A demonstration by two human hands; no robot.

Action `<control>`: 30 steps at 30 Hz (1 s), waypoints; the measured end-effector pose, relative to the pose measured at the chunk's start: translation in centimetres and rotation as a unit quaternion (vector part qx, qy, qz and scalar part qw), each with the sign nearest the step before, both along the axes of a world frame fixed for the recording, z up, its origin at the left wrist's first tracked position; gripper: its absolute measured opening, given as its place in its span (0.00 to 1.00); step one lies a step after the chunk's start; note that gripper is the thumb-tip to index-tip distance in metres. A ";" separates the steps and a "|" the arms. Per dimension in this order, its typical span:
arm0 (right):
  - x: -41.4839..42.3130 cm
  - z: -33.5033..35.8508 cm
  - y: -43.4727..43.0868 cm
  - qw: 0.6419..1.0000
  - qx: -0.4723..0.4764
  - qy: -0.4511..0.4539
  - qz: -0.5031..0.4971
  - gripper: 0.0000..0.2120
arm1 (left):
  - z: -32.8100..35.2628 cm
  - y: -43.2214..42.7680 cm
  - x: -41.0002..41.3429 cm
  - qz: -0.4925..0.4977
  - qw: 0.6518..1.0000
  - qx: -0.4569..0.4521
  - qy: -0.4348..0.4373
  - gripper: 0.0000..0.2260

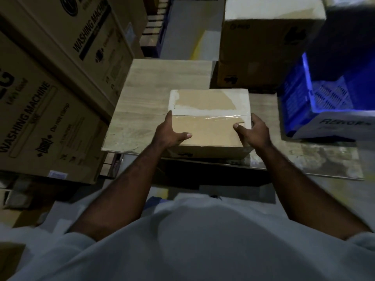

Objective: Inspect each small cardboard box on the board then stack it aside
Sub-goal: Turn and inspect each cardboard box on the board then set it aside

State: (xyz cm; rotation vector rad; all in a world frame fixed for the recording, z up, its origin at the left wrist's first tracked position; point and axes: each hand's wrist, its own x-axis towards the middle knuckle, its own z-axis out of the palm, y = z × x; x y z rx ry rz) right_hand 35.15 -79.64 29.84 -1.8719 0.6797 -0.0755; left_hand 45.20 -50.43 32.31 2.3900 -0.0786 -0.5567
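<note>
Hands — left hand, right hand — grip cardboard box on board.

Pale wooden board, 1 taped cardboard box lying at its near right corner

Small taped cardboard box – flat, closed, torn white label on top – at near edge of wooden board.
</note>
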 end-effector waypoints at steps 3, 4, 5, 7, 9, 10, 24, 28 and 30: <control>-0.5 -1.5 0.0 1.000 -0.007 -0.007 0.003 0.28 | -0.9 0.1 -0.4 -0.003 1.000 0.008 -0.008 0.52; -0.4 -1.7 0.1 1.000 -0.015 -0.006 0.005 0.28 | -1.0 0.1 -0.4 -0.005 1.000 0.012 -0.011 0.51; -0.3 -1.7 0.3 1.000 -0.026 -0.002 0.010 0.28 | -1.2 0.0 -0.4 -0.011 1.000 0.018 -0.020 0.51; -0.1 -1.4 0.9 0.998 -0.052 0.010 0.015 0.28 | -1.4 -0.2 0.1 -0.017 0.998 0.032 -0.043 0.49; 0.1 -1.4 1.5 0.998 -0.066 0.018 0.008 0.27 | -1.4 -0.6 0.9 -0.021 0.997 0.040 -0.055 0.46; 0.2 -1.4 1.7 0.998 -0.067 0.019 0.004 0.27 | -1.2 -0.8 1.5 -0.028 0.997 0.046 -0.056 0.44; 4.2 0.8 2.1 0.990 -0.061 0.049 0.117 0.33 | 0.2 0.1 6.7 -0.104 0.990 0.096 -0.002 0.46; 5.7 0.9 2.5 0.986 -0.083 0.091 0.109 0.33 | 0.9 0.4 8.9 -0.134 0.988 0.072 0.019 0.46; 6.5 0.9 3.1 0.984 -0.100 0.112 0.093 0.32 | 0.7 0.9 9.2 -0.172 0.980 0.096 0.011 0.47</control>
